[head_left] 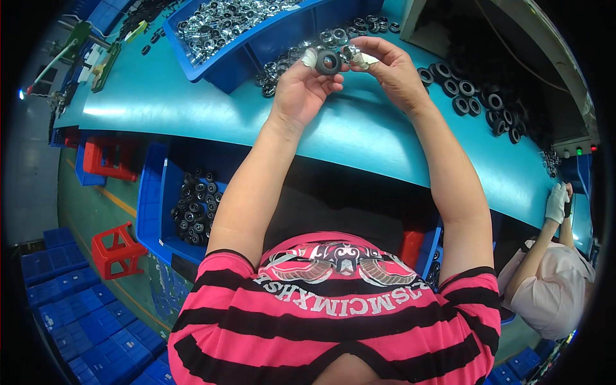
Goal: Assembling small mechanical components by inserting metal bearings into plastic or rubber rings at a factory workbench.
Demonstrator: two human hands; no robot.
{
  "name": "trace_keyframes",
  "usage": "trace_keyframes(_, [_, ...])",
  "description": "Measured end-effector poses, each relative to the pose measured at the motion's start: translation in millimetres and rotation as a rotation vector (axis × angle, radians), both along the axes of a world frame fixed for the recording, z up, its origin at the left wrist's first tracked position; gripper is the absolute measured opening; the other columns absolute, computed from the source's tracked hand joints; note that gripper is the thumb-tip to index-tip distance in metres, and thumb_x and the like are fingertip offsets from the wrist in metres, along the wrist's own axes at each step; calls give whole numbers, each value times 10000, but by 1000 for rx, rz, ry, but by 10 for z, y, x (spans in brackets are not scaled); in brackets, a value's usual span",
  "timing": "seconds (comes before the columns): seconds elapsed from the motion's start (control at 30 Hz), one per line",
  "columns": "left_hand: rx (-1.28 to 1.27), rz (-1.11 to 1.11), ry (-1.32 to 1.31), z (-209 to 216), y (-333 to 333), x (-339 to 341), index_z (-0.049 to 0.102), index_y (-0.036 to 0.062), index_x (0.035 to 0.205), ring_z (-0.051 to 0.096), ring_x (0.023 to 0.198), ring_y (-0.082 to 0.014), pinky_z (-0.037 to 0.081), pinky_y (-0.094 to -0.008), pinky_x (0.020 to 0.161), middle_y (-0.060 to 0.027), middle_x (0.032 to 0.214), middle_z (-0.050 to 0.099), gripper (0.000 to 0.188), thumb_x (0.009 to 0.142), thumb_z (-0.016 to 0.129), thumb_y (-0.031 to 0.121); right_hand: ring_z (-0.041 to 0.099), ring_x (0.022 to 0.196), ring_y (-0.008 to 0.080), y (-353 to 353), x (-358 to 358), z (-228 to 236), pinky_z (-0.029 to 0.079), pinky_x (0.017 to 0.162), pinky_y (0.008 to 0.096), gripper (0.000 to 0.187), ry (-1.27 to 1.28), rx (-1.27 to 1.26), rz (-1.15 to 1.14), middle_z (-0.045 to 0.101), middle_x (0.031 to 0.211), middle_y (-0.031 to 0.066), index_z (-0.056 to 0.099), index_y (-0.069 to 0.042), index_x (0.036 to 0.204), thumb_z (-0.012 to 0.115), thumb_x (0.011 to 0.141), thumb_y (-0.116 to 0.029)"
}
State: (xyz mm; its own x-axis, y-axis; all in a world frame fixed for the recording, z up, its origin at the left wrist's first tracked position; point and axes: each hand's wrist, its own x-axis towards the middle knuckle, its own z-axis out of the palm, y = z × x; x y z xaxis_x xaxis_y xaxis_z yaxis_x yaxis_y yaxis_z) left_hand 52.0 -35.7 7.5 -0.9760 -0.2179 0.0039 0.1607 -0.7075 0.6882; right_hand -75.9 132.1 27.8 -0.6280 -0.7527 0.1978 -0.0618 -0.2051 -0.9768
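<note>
Over the turquoise tabletop, my left hand (301,95) is closed on a black ring (320,69), like a small tyre, with its hole turned up toward me. Just right of it, my right hand (393,72) pinches a small shiny chrome part (351,54) between thumb and fingers. The two pieces are close together; whether they touch I cannot tell. White wraps cover some of my fingertips on both hands. Beyond my hands lie loose chrome parts (277,67) along the side of a blue bin (239,63), which is heaped with similar pieces.
Many black rings (461,105) lie at the right, below a grey metal housing (513,19). Under the table edge stands a blue crate (152,199) of black wheels. A red stool (117,251) is on the floor. At far right a co-worker's gloved hand (556,203) is at the table.
</note>
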Motion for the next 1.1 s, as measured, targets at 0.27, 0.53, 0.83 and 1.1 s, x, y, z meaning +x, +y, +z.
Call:
trace_keyframes(0.27, [-167, 80, 48, -30, 46, -11, 565, -11, 1276, 681, 1027, -252, 583, -399, 897, -142, 1158, 676, 328, 1046, 532, 221, 692, 1024, 166, -8, 77, 0, 558, 932, 319, 360, 247, -2, -55, 710, 1128, 45, 718, -46, 1167, 808, 823, -106])
trace_keyframes(0.53, [-261, 120, -5, 21, 133, -22, 544, -20, 1324, 671, 1095, -247, 563, -414, 964, -132, 1204, 659, 339, 1046, 540, 174, 700, 951, 158, -32, 185, 86, 564, 866, 296, 292, 577, 9, -159, 712, 1016, 33, 762, -66, 1060, 804, 771, -63])
trace_keyframes(0.83, [-277, 152, 8, 30, 174, -11, 565, -8, 1314, 639, 1108, -199, 538, -373, 986, -119, 1240, 633, 313, 1059, 510, 165, 696, 819, 148, -73, 249, 64, 578, 752, 288, 260, 747, 67, -300, 697, 936, 49, 762, -80, 991, 798, 734, -76])
trace_keyframes(1.1, [-278, 197, 16, 27, 214, -35, 547, -6, 1328, 631, 1103, -181, 538, -351, 979, -101, 1235, 626, 304, 1054, 507, 122, 693, 795, 148, -97, 294, 118, 588, 732, 294, 236, 724, 27, -342, 696, 898, 41, 751, -72, 971, 801, 741, -95])
